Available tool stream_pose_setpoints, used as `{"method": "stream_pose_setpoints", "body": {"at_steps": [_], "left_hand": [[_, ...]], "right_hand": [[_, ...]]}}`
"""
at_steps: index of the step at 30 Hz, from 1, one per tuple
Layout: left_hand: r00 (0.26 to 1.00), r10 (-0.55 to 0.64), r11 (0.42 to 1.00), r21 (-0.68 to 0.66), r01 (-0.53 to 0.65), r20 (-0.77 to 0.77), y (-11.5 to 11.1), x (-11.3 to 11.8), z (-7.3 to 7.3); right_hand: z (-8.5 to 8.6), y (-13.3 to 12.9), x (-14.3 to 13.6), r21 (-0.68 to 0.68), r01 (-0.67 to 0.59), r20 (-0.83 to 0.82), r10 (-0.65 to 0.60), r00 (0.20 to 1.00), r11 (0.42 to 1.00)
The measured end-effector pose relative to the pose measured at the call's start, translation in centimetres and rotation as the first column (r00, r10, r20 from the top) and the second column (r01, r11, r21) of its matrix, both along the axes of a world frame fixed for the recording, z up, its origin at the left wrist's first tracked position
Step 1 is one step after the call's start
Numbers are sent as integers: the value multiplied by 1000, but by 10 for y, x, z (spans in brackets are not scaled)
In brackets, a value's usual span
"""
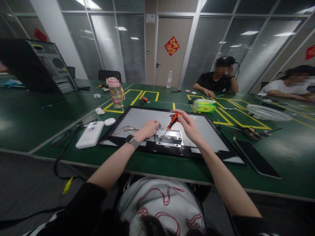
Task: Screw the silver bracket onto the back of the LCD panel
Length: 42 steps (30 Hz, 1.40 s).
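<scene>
A large flat panel (137, 115) with a black frame lies on the green table. Near its front edge is a silver metal box (172, 135). My right hand (185, 123) is closed around the orange and black handle of a screwdriver (174, 121), whose shaft slants down to the left onto the box. My left hand (150, 128), with a watch (132, 141) on the wrist, has its curled fingers at the box's left end; whether they pinch anything is too small to tell. Thin wires (125, 128) lie on the panel left of that hand.
To the left are a white power bank (90, 134), a white case (109, 122) and a pink-lidded bottle (115, 95). At right lie a black tablet-like slab (256, 157) and a tool (253, 132). Behind the panel sits a green packet (204, 105). Two people sit across the table.
</scene>
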<state>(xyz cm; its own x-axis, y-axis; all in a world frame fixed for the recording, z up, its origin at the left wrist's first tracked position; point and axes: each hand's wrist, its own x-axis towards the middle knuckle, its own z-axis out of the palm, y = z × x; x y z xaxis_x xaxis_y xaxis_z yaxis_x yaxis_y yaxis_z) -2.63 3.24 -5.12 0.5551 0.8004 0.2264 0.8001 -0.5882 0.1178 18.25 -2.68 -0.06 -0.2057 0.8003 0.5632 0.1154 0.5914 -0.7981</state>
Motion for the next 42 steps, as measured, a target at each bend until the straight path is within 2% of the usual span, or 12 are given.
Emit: {"method": "stream_pose_setpoints", "body": {"at_steps": [2,4,8,10,16,21,25,28,31,37,42], "left_hand": [[1000,1,1000,-8,-1,-9,0,0,0],[1000,2,1000,-8,-2,-14,0,-1,0],[1000,0,1000,-10,0,-14,1,-1,0],[1000,2,1000,-12,-3,-14,0,-1,1],[1000,0,1000,-15,0,-5,-1,0,2],[1000,1,1000,-23,-1,-2,-1,-1,1],[1000,-4,1000,-21,4,1,-2,0,3],[1000,-3,1000,-24,3,-10,-4,0,5],[1000,0,1000,-22,0,-2,-3,0,4],[1000,-11,1000,-2,11,-1,2,-1,-2],[1000,-6,1000,6,6,-12,2,-1,-2]], "right_hand": [[1,-1,0,7,58,8,-59,998,998],[0,-1,0,12,55,-39,-54,998,998],[-3,-2,-4,5,-95,-127,95,987,995],[-4,-2,-5,-10,-133,-147,130,981,991],[-9,2,-4,-54,-51,-171,41,984,997],[-11,4,-5,-33,-88,-226,79,971,996],[-7,-1,-9,35,23,-128,-19,992,999],[-5,-4,-9,49,65,-123,-58,991,997],[-5,-5,-9,32,47,-149,-41,988,998],[-4,-4,-10,13,-69,-150,70,986,998],[-5,-3,-11,44,96,-126,-90,988,994]]}}
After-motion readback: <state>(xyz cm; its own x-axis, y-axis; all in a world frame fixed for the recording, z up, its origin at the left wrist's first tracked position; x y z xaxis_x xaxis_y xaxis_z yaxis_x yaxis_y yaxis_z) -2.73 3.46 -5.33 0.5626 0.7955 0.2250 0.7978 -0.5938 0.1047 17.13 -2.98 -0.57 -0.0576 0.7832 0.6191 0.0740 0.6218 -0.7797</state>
